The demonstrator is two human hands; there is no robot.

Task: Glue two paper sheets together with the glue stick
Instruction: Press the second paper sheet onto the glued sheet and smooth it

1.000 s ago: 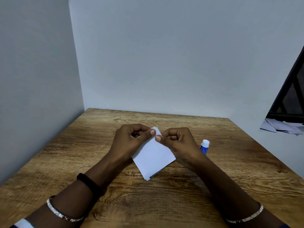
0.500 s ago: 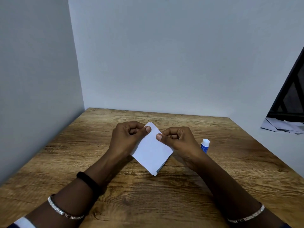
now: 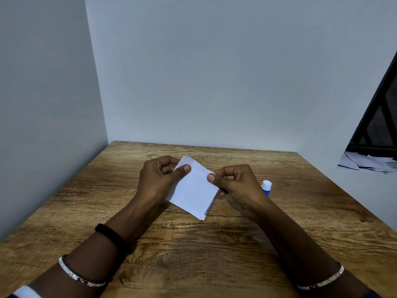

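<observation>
Head camera looks down at a wooden table (image 3: 193,254) set in a grey corner. Both hands hold a small white stack of paper sheets (image 3: 193,188) just above the tabletop, tilted like a diamond. Left hand (image 3: 160,179) pinches its upper left edge, thumb on top, fingers curled behind. Right hand (image 3: 234,186) pinches the right edge the same way. Glue stick (image 3: 266,187), white cap and blue body, stands upright on the table just beside the right hand, partly hidden by it. Loose papers (image 3: 365,163) lie far right, off the table
</observation>
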